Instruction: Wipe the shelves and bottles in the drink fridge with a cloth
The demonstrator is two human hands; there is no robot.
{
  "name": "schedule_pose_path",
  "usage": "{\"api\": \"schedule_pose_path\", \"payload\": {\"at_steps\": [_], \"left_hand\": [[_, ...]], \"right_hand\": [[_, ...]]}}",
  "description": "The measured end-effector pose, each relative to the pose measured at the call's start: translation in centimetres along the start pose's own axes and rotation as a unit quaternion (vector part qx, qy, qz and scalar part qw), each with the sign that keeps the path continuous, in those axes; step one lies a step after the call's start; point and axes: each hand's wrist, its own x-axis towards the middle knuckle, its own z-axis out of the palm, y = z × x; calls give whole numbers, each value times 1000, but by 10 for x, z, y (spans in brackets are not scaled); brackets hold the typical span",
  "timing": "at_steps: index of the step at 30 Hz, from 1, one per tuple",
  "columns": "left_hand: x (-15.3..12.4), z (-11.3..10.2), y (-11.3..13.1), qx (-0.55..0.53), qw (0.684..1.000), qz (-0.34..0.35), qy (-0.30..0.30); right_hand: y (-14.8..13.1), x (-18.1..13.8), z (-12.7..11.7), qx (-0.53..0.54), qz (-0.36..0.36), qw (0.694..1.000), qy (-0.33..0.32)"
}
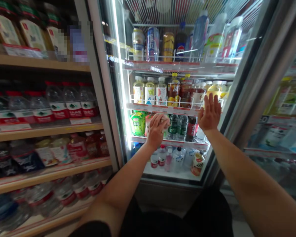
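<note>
I face an open drinks fridge [177, 65] with lit wire shelves. My left hand [156, 129] reaches into the third shelf from the top and is closed round a pale bottle [164, 120] with a pink and white label. A green carton [137, 123] stands left of it and dark bottles [179, 126] to its right. My right hand [209, 113] is held up with fingers stretched out, palm toward the shelf's right end by the door edge, holding nothing.
The glass door [259, 75] stands open on the right. Left of the fridge, wooden shelves [46, 131] carry rows of water bottles [64, 105] and other drinks. Small bottles [170, 159] fill the fridge's bottom shelf.
</note>
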Motion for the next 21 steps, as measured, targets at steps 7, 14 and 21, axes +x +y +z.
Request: {"api": "schedule_pose_path", "payload": {"at_steps": [7, 14, 21], "left_hand": [[0, 0, -4, 0, 1000, 6, -7], [26, -11, -21, 21, 997, -28, 63], [26, -18, -24, 24, 999, -28, 35]], "right_hand": [[0, -1, 0, -6, 0, 1000, -8], [2, -1, 1, -7, 3, 1000, -13], [1, -1, 0, -4, 5, 1000, -15]]}}
